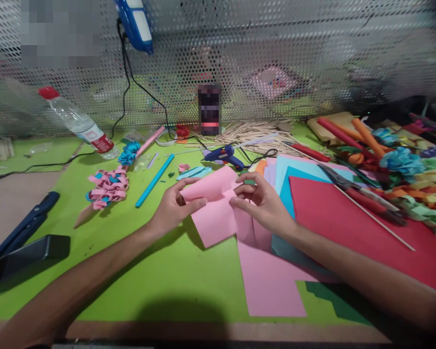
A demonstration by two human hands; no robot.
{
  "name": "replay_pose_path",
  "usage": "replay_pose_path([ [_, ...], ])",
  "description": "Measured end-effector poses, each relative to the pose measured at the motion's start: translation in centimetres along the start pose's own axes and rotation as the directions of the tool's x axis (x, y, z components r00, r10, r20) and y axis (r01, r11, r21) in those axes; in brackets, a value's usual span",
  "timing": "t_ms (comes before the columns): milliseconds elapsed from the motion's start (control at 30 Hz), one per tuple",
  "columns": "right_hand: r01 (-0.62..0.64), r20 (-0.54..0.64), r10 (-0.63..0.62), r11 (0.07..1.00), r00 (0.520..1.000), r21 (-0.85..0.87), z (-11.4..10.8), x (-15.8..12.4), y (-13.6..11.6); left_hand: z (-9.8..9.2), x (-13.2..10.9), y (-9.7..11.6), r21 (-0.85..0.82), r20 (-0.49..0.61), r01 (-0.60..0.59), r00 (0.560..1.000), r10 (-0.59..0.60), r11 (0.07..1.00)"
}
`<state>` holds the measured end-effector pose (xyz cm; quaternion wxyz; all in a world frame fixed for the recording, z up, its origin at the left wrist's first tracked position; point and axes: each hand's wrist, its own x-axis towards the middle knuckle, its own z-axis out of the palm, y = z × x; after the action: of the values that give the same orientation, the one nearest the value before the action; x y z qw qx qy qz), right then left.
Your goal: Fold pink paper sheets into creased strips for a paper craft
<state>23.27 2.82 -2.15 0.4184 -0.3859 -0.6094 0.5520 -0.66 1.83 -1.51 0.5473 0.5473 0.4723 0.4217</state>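
Observation:
A piece of pink paper point(218, 220) is held above the green tabletop, its upper part curled over toward me. My left hand point(172, 203) pinches its left edge, the thumb on the near face and the fingers behind. On the right edge, my right hand point(259, 203) grips the paper between thumb and fingertips. Beneath my right hand lies a larger pink sheet point(272, 291). Beside it are blue sheets point(287, 194) and a red sheet point(323, 213). A blue glue gun point(225, 156) rests just beyond the paper.
Pliers point(366, 196) and a thin stick point(378, 218) lie on the red sheet. Paper flowers point(403, 160) crowd the right side. At left are a bottle point(83, 126), a pink paper-loop piece point(109, 186), a blue tube point(155, 181) and a black stapler point(29, 257). Sticks point(247, 133) lie behind.

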Motion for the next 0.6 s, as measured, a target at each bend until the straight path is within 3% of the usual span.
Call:
replay_pose_path([
  [133,0.067,0.030,-0.067,0.998,0.997,0.004,0.1,-0.2,0.1,0.3,-0.4,0.1,-0.038,0.042,0.001,0.999,0.000,0.999],
  [233,0.043,0.109,-0.043,0.999,0.993,0.001,0.4,-0.5,-0.3,0.4,-0.6,0.1,-0.048,0.109,0.036,0.994,-0.031,0.998],
  [400,-0.009,0.095,0.009,1.000,0.995,-0.001,1.0,-1.0,-0.8,0.4,-0.3,0.0,0.032,0.012,0.019,1.000,-0.020,0.999],
  [467,-0.006,0.071,0.008,1.000,0.997,-0.024,1.1,-1.1,-0.9,0.2,-0.3,0.1,0.172,-0.081,-0.075,0.993,0.090,0.982],
  [500,0.009,0.062,-0.006,0.999,0.998,-0.045,1.1,-1.1,-0.9,0.1,-0.3,0.2,0.280,-0.137,-0.159,0.970,0.203,0.947],
  [567,0.050,0.056,-0.045,0.994,0.997,-0.098,1.1,-1.2,-0.9,-0.1,-0.4,0.2,0.519,-0.153,-0.344,0.864,0.481,0.782],
  [600,0.067,0.062,-0.060,0.991,0.996,-0.117,1.1,-1.2,-0.9,-0.2,-0.6,0.3,0.606,-0.074,-0.433,0.805,0.589,0.667],
])
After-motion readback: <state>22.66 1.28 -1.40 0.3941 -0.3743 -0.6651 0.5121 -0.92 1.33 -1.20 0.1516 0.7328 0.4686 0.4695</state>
